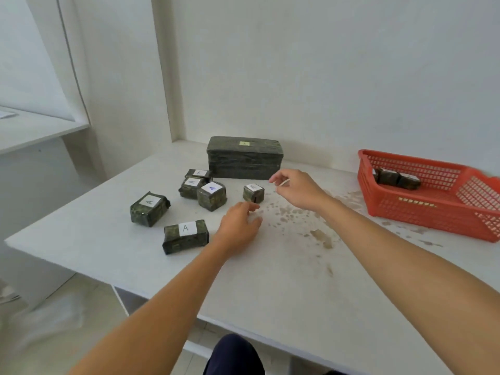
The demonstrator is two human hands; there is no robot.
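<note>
Several dark green camouflage-wrapped blocks with white "A" labels lie on the white table (270, 280). A small cube block (253, 193) stands between my two hands. My left hand (239, 226) hovers just in front of it, fingers loosely curled and holding nothing. My right hand (295, 189) is just right of the cube and pinches a thin white strip (284, 182) between thumb and fingers. Other blocks lie further left: a cube with a blue "A" (211, 195), a long block (186, 236) and a block (149, 208) at the far left.
A large camouflage-wrapped box (244, 157) stands at the back against the wall. A red plastic basket (433, 209) at the right holds two wrapped blocks (397, 178). Brown stains spot the table's middle. The table's left edge drops to the floor.
</note>
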